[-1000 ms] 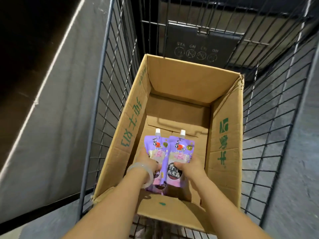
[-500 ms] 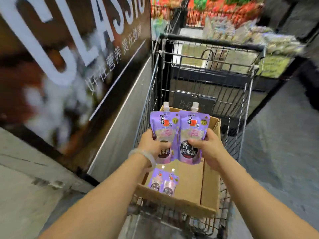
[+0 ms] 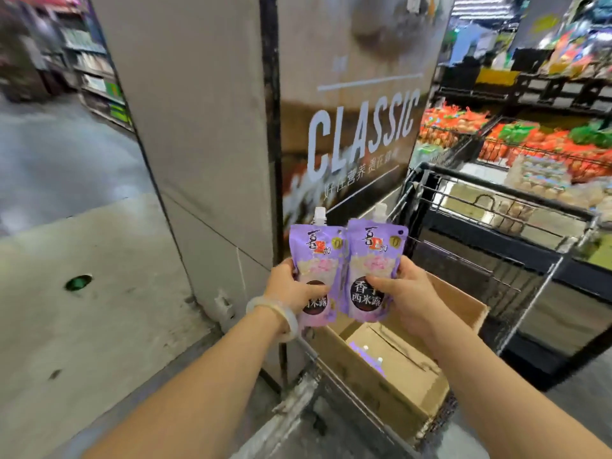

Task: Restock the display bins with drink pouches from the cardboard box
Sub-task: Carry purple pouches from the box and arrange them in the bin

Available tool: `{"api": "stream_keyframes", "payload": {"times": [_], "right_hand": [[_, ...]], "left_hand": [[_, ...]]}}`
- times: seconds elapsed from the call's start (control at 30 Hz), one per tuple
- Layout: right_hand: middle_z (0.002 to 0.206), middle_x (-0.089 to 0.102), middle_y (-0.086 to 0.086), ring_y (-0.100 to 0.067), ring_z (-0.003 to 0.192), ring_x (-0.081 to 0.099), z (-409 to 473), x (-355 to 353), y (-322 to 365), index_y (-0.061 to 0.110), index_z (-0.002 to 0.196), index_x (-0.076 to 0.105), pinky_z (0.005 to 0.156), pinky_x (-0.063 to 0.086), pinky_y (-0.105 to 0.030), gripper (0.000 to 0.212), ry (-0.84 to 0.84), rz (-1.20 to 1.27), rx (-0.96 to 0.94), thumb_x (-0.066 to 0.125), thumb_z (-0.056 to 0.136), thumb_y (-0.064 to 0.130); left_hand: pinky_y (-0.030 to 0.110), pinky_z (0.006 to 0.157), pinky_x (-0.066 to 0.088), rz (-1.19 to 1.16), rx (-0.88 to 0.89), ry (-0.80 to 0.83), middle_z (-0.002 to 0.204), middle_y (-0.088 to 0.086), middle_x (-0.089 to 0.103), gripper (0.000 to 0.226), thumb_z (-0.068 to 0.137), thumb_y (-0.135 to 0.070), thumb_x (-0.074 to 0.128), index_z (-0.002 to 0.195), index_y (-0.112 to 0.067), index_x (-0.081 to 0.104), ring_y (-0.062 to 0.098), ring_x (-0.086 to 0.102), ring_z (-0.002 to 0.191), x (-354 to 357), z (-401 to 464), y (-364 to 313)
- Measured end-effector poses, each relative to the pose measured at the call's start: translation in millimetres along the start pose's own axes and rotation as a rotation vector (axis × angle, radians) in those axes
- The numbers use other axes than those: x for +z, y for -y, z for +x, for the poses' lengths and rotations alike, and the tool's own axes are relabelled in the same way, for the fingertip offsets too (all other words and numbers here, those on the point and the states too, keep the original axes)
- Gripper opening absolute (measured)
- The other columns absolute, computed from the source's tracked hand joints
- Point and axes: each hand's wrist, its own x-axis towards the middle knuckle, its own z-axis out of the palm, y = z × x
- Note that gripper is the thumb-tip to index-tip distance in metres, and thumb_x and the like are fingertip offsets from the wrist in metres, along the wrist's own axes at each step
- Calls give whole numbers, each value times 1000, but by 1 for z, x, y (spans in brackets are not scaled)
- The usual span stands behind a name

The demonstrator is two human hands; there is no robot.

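Above the near corner of the open cardboard box (image 3: 394, 376), two purple drink pouches (image 3: 344, 270) are held upright, side by side and slightly overlapping, their white spouts uppermost. Left hand (image 3: 291, 289) grips the left pouch, thumb curled across its front; right hand (image 3: 404, 293) grips the right pouch the same way, fingers wrapped behind. Both forearms reach forward, the left wrist ringed by a pale bangle (image 3: 275, 314). Pouch film is glossy and printed with dark round labels. More purple pouches (image 3: 367, 356) lie inside the box, whose corrugated flaps stand open within the black wire cart (image 3: 496, 246). A grey pillar (image 3: 198, 160) and a "CLASSIC" signboard (image 3: 361, 134) stand close behind the pouches; open concrete floor (image 3: 82, 326) extends to the left. Produce displays (image 3: 530, 140) appear blurred at right.
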Motion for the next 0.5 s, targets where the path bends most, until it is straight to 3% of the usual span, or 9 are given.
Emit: {"api": "stream_keyframes", "payload": {"times": [0.07, 0.2, 0.37, 0.43, 0.5], "right_hand": [[100, 67, -16, -29, 85, 68, -21, 30, -2, -2, 117, 52, 73, 57, -35, 40, 81, 4, 4, 55, 81, -17], [84, 67, -5, -9, 60, 68, -68, 103, 1, 3, 117, 54, 53, 55, -22, 40, 253, -30, 8, 55, 82, -16], [84, 66, -2, -4, 58, 65, -142, 208, 8, 11, 103, 58, 49, 51, -15, 32, 505, -109, -20, 57, 83, -13], [84, 66, -1, -6, 61, 64, -181, 255, 4, 13, 98, 58, 51, 51, -15, 31, 595, -124, -26, 58, 82, -13], [82, 67, 0, -7, 61, 65, -227, 304, -4, 14, 96, 58, 53, 53, -17, 31, 698, -120, -26, 58, 81, -14]], "left_hand": [[16, 51, 52, -36, 2, -77, 77, -1, 62, 35, 72, 16, 69, 95, -8, 57, 17, 62, 71, -26, -38, -7], [17, 51, 51, -84, 12, -263, 84, 5, 62, 37, 73, 19, 67, 92, -10, 53, 17, 61, 71, -93, -111, -19], [7, 47, 49, -98, 119, -506, 73, -5, 61, 43, 69, 22, 68, 99, -6, 55, -9, 57, 43, -189, -214, -29], [11, 52, 52, -92, 130, -604, 71, -5, 66, 43, 68, 20, 70, 106, 1, 59, -2, 62, 52, -232, -263, -28], [16, 58, 54, -95, 130, -688, 80, 1, 67, 43, 69, 17, 71, 108, 1, 60, 15, 64, 70, -276, -321, -26]]}}
